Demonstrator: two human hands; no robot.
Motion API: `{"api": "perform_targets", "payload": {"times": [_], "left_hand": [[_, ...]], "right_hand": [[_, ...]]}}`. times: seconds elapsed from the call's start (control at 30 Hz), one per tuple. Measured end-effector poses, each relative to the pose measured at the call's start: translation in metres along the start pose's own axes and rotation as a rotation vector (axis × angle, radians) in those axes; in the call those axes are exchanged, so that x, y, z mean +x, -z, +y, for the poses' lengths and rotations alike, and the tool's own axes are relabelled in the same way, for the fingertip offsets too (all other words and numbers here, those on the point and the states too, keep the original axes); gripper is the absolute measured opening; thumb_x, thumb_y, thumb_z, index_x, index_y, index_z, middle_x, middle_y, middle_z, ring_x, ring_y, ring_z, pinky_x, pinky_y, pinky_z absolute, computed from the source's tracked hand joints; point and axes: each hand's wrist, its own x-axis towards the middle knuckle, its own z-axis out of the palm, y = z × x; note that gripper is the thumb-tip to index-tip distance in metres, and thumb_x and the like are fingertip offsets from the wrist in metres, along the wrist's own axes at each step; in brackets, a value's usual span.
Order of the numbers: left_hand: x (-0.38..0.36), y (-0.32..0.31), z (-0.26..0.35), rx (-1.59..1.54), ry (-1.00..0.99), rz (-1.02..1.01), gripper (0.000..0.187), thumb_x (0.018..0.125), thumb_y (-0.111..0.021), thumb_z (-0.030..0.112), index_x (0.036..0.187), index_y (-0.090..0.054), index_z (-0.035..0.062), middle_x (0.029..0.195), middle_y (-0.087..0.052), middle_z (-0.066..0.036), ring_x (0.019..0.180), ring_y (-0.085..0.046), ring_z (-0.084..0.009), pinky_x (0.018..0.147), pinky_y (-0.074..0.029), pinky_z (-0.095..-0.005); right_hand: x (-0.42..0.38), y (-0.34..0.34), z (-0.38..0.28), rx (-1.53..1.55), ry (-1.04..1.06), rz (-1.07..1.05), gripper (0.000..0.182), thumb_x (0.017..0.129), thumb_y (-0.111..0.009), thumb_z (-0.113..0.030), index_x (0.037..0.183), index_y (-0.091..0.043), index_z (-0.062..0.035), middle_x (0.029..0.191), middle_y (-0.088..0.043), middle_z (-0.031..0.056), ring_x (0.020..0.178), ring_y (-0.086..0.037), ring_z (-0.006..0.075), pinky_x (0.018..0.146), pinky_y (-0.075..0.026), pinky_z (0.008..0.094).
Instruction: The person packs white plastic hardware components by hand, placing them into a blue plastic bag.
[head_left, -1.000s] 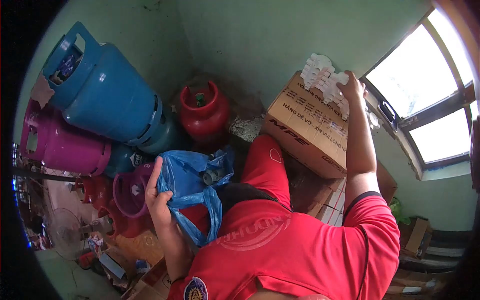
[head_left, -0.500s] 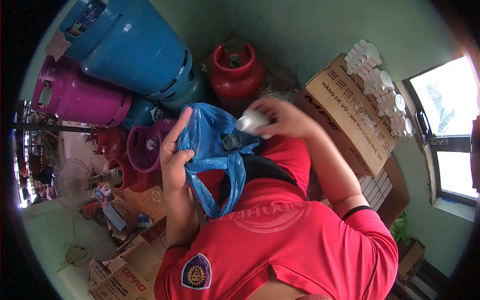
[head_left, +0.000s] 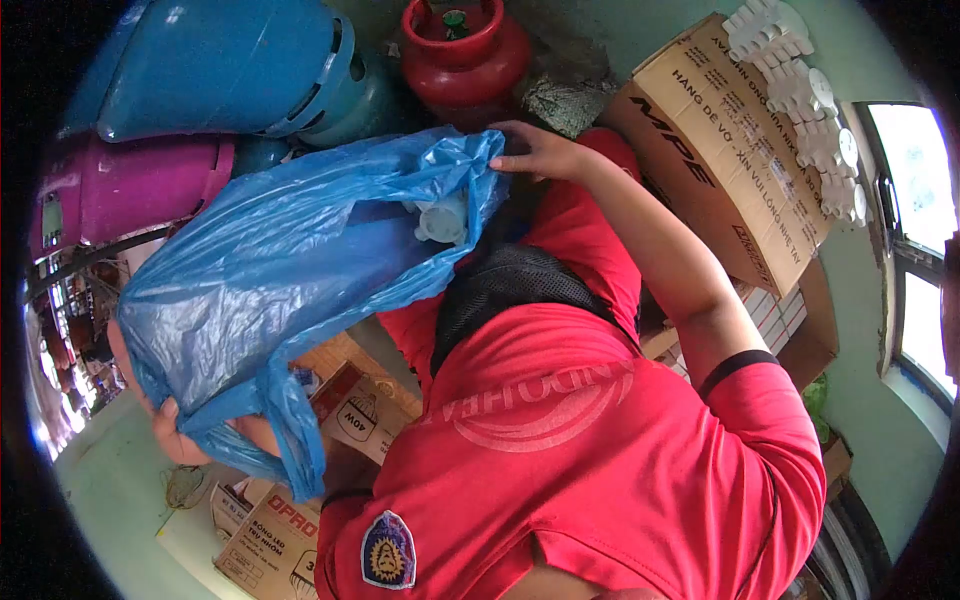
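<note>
Both hands pinch the blue plastic bag (head_left: 270,260): left hand (head_left: 185,435) gripping its handles, right hand (head_left: 540,152) its mouth edge.

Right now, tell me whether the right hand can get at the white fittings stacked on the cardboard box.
Probably yes. The right hand grips the mouth of the blue bag, and the white fittings lie uncovered on top of the cardboard box beside that arm, with nothing between. It would have to release the bag first.
</note>
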Motion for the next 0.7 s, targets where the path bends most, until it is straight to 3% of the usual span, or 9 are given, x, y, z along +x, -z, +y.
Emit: {"api": "perform_targets", "payload": {"times": [0.03,0.13,0.17,0.2,0.37,0.57,0.67,0.7], "left_hand": [[0.002,0.014,0.000,0.043,-0.004,0.030,0.089,0.067,-0.056,0.022,0.151,-0.043,-0.0059,0.154,-0.043,-0.021,0.140,-0.044,-0.0310,0.118,-0.031,-0.0415],[0.006,0.053,-0.006,0.168,0.008,0.090,0.084,0.069,-0.055,0.019,0.149,-0.045,-0.0056,0.153,-0.045,-0.019,0.137,-0.046,-0.0305,0.117,-0.033,-0.0411],[0.004,0.064,-0.010,0.206,0.023,0.100,0.082,0.070,-0.055,0.018,0.148,-0.046,-0.0055,0.152,-0.045,-0.019,0.136,-0.046,-0.0303,0.116,-0.034,-0.0410],[0.001,0.072,-0.015,0.231,0.038,0.107,0.080,0.071,-0.054,0.017,0.147,-0.047,-0.0054,0.152,-0.045,-0.019,0.136,-0.047,-0.0302,0.116,-0.034,-0.0408],[-0.016,0.084,-0.046,0.274,0.112,0.072,0.073,0.074,-0.052,0.013,0.144,-0.051,-0.0048,0.149,-0.048,-0.017,0.132,-0.050,-0.0294,0.113,-0.037,-0.0401],[-0.042,0.040,-0.069,0.206,0.202,-0.010,0.065,0.078,-0.048,0.004,0.141,-0.056,-0.0052,0.146,-0.050,-0.015,0.130,-0.051,-0.0279,0.112,-0.039,-0.0395],[-0.049,0.001,-0.073,0.029,0.218,-0.162,0.057,0.085,-0.050,0.005,0.140,-0.056,-0.0044,0.143,-0.056,-0.017,0.129,-0.054,-0.0281,0.113,-0.037,-0.0399],[-0.052,-0.012,-0.078,-0.012,0.230,-0.212,0.056,0.086,-0.051,0.006,0.140,-0.056,-0.0044,0.143,-0.057,-0.017,0.128,-0.054,-0.0281,0.113,-0.037,-0.0401]], "right_hand": [[0.004,-0.007,-0.009,0.163,-0.067,-0.125,0.067,0.092,-0.073,-0.046,0.143,-0.052,-0.0086,0.135,-0.062,0.0102,0.117,-0.061,0.0196,0.087,-0.054,0.0376],[0.024,-0.029,-0.026,0.305,0.082,-0.082,0.045,0.095,-0.071,-0.039,0.126,-0.066,-0.0077,0.108,-0.070,0.0049,0.091,-0.065,0.0141,0.076,-0.056,0.0352],[0.028,-0.032,-0.036,0.332,0.084,-0.030,0.031,0.101,-0.062,-0.031,0.122,-0.068,-0.0080,0.105,-0.070,0.0001,0.097,-0.064,0.0125,0.079,-0.055,0.0336],[0.034,-0.032,-0.047,0.362,0.125,0.018,0.028,0.102,-0.061,-0.028,0.118,-0.068,-0.0065,0.103,-0.070,-0.0002,0.095,-0.065,0.0132,0.078,-0.055,0.0333],[0.022,-0.004,-0.150,0.524,0.305,0.004,0.020,0.102,-0.059,-0.022,0.109,-0.068,-0.0059,0.097,-0.070,0.0002,0.088,-0.065,0.0093,0.078,-0.054,0.0310],[-0.009,-0.027,-0.235,0.792,0.489,-0.275,0.014,0.101,-0.062,-0.019,0.102,-0.068,-0.0068,0.092,-0.068,-0.0023,0.085,-0.063,0.0065,0.077,-0.052,0.0264],[-0.031,-0.053,-0.269,0.681,0.572,-0.394,0.013,0.101,-0.062,-0.018,0.100,-0.067,-0.0056,0.090,-0.066,-0.0037,0.086,-0.063,0.0064,0.078,-0.051,0.0248],[-0.029,-0.072,-0.273,0.559,0.747,-0.414,0.015,0.100,-0.063,-0.019,0.100,-0.065,-0.0043,0.091,-0.067,-0.0016,0.088,-0.063,0.0084,0.079,-0.051,0.0266]]}}
